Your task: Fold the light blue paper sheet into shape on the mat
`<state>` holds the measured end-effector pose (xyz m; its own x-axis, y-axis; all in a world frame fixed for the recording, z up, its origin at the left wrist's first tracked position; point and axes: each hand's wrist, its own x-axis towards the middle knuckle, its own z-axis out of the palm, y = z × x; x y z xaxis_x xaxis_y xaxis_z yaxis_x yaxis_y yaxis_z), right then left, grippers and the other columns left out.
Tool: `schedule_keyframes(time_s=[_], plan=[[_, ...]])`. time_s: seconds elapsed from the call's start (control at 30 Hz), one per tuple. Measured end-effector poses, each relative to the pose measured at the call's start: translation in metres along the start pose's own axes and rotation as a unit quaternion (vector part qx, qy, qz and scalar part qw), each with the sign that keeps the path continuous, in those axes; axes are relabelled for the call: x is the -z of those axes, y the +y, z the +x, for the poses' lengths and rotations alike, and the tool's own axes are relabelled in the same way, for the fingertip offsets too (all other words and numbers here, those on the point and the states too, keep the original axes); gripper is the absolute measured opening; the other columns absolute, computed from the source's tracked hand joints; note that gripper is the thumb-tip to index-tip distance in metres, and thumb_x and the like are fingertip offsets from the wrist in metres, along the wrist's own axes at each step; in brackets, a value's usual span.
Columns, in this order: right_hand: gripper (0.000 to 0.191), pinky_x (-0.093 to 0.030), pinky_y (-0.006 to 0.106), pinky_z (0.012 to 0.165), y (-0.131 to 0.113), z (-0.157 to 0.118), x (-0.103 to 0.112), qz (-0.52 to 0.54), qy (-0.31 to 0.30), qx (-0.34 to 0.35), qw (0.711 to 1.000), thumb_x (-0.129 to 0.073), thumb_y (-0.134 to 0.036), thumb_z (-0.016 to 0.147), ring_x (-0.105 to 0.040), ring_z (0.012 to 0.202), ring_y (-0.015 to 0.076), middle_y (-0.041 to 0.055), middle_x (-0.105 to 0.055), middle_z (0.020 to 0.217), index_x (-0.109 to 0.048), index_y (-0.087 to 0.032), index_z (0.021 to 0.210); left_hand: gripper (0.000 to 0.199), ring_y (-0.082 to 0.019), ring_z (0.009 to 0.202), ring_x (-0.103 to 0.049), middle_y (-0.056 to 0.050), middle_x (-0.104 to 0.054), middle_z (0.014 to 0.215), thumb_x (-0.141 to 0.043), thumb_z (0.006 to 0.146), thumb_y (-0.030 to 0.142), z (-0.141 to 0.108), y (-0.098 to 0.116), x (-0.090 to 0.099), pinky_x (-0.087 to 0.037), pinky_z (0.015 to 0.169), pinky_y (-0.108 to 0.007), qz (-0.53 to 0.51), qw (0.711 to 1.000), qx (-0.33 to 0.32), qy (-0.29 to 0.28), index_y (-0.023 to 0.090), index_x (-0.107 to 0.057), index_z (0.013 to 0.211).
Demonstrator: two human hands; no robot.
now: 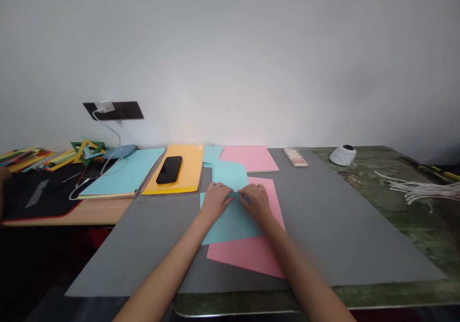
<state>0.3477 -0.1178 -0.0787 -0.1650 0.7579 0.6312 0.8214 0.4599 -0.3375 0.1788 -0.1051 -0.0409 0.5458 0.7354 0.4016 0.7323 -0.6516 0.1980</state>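
Note:
A light blue sheet point(230, 221) lies on a pink sheet point(247, 255) on the grey mat. Its far part point(230, 171) stands up or curves away beyond the fingers. At the sheet's left side, my left hand point(217, 198) has its fingers bent together, the tips pressing on the blue paper. My right hand point(256, 200) mirrors it on the right, thumb and fingers drawn in on the same paper. Only a small gap parts the two hands, near a crease in the sheet.
Behind are a pink stack point(249, 158), a black phone point(170, 169) on orange paper point(190, 168) and a blue stack point(125, 176). White thread point(343, 155) and white cords point(424, 189) lie right. Paper strips and scissors are left. At the far left edge, part of another person's hand shows.

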Motion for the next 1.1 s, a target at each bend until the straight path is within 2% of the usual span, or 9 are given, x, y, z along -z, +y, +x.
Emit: schedule_keyframes(time_s=[0.1, 0.23, 0.5, 0.6, 0.7, 0.83, 0.9, 1.0, 1.1], plan=[[0.012, -0.028, 0.032, 0.076, 0.001, -0.002, -0.001, 0.012, 0.005, -0.027, 1.000, -0.046, -0.018, 0.074, -0.055, 0.076, 0.0168, 0.0028, -0.063, 0.073, -0.057, -0.021, 0.071, 0.020, -0.018, 0.073, -0.054, -0.004, -0.064, 0.070, -0.044, 0.081, 0.027, 0.007, 0.005, -0.012, -0.031, 0.075, -0.034, 0.016, 1.000, -0.015, -0.016, 0.020, -0.062, 0.073], [0.008, -0.028, 0.031, 0.074, 0.007, -0.004, 0.000, 0.048, -0.001, -0.044, 0.998, -0.048, -0.018, 0.071, -0.055, 0.075, 0.0171, 0.0023, -0.063, 0.074, -0.056, -0.021, 0.070, 0.025, -0.017, 0.069, -0.056, -0.005, -0.064, 0.067, -0.042, 0.083, 0.027, 0.007, 0.001, -0.015, -0.031, 0.070, -0.031, 0.051, 0.997, -0.045, -0.025, 0.018, -0.062, 0.070], [0.008, -0.032, 0.033, 0.075, 0.029, -0.009, 0.005, 0.094, -0.001, -0.074, 0.993, -0.048, -0.019, 0.070, -0.055, 0.076, 0.0183, 0.0017, -0.063, 0.076, -0.056, -0.022, 0.070, 0.020, -0.016, 0.074, -0.058, -0.003, -0.066, 0.074, -0.043, 0.082, 0.023, -0.001, -0.011, 0.005, -0.033, 0.067, -0.029, 0.049, 0.995, -0.081, -0.041, 0.020, -0.062, 0.078], [0.009, -0.035, 0.035, 0.075, 0.045, -0.011, 0.005, 0.110, 0.009, -0.112, 0.988, -0.048, -0.023, 0.070, -0.055, 0.076, 0.0192, 0.0024, -0.063, 0.075, -0.056, -0.021, 0.067, 0.023, -0.017, 0.074, -0.059, -0.003, -0.067, 0.075, -0.042, 0.083, 0.027, -0.005, -0.019, 0.015, -0.034, 0.067, -0.028, 0.024, 0.997, -0.055, -0.039, 0.020, -0.063, 0.078], [0.014, -0.039, 0.034, 0.072, 0.051, -0.010, 0.007, 0.173, 0.030, -0.171, 0.970, -0.046, -0.027, 0.072, -0.056, 0.075, 0.0192, 0.0038, -0.063, 0.075, -0.057, -0.020, 0.068, 0.026, -0.017, 0.078, -0.060, -0.003, -0.067, 0.083, -0.040, 0.083, 0.032, -0.010, -0.027, 0.023, -0.037, 0.066, -0.026, -0.012, 0.999, -0.013, -0.031, 0.022, -0.063, 0.083], [0.024, -0.041, 0.030, 0.070, 0.033, -0.006, 0.011, 0.300, -0.007, -0.183, 0.936, -0.042, -0.034, 0.078, -0.057, 0.081, 0.0180, 0.0050, -0.064, 0.087, -0.060, -0.020, 0.086, 0.028, -0.016, 0.081, -0.059, -0.002, -0.066, 0.089, -0.039, 0.083, 0.035, -0.014, -0.026, 0.024, -0.039, 0.068, -0.024, -0.064, 0.997, 0.003, -0.037, 0.022, -0.063, 0.087], [0.026, -0.041, 0.030, 0.070, 0.019, -0.004, 0.011, 0.324, -0.039, -0.172, 0.929, -0.046, -0.036, 0.076, -0.056, 0.084, 0.0183, 0.0044, -0.064, 0.092, -0.060, -0.022, 0.094, 0.027, -0.016, 0.080, -0.059, -0.002, -0.066, 0.089, -0.040, 0.082, 0.035, -0.014, -0.020, 0.021, -0.039, 0.068, -0.024, -0.076, 0.996, 0.007, -0.038, 0.022, -0.063, 0.087], [0.020, -0.041, 0.029, 0.067, 0.005, -0.004, 0.009, 0.319, -0.055, -0.162, 0.932, -0.050, -0.035, 0.074, -0.057, 0.076, 0.0179, 0.0028, -0.066, 0.082, -0.063, -0.022, 0.083, 0.023, -0.016, 0.081, -0.059, 0.000, -0.066, 0.090, -0.044, 0.080, 0.031, -0.011, -0.009, 0.015, -0.038, 0.069, -0.024, -0.089, 0.995, 0.029, -0.018, 0.024, -0.063, 0.089], [0.019, -0.041, 0.028, 0.064, 0.002, -0.005, 0.006, 0.329, -0.053, -0.158, 0.930, -0.048, -0.032, 0.076, -0.057, 0.071, 0.0168, 0.0023, -0.065, 0.076, -0.063, -0.021, 0.077, 0.019, -0.016, 0.079, -0.058, 0.000, -0.067, 0.086, -0.049, 0.075, 0.027, -0.007, 0.000, 0.009, -0.038, 0.067, -0.024, -0.096, 0.993, 0.065, 0.000, 0.024, -0.065, 0.083]])
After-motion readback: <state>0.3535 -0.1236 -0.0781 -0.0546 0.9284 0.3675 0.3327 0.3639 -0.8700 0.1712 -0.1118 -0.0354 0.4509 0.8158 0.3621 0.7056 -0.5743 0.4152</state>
